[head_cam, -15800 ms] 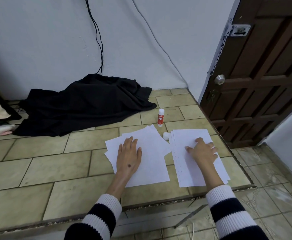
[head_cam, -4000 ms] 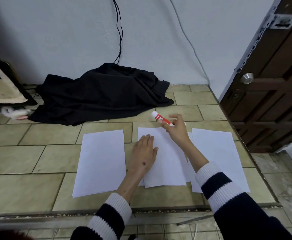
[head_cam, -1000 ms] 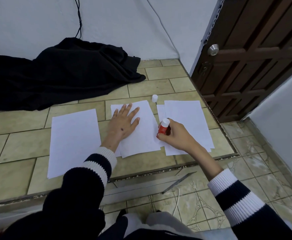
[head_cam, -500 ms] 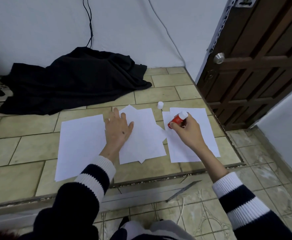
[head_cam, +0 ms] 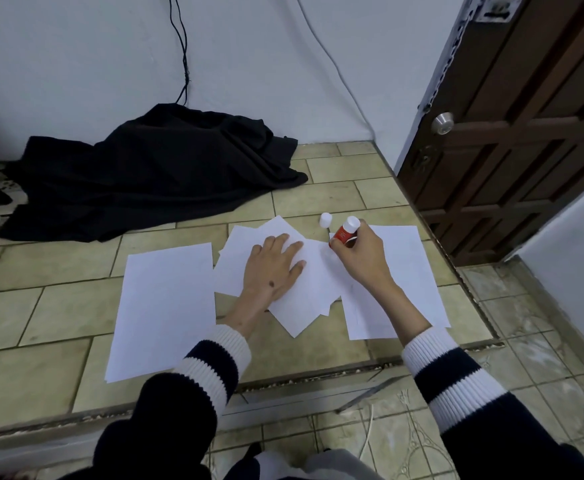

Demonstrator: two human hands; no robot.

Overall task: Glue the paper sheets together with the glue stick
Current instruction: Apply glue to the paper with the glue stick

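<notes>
Since half a second ago the middle sheets (head_cam: 304, 289) have skewed. The left hand (head_cam: 271, 268) presses flat on them; the right hand (head_cam: 359, 254), at their two o'clock, grips the glue stick (head_cam: 346, 232). Best: steady strokes along edges.

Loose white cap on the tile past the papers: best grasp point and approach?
Judging by its pose, pinch the cap across its round side wall from straight above. It seems to stand upright on bare tile, apart from the sheets. Come in from its left: the right hand holding the glue stick crowds its right side.
</notes>
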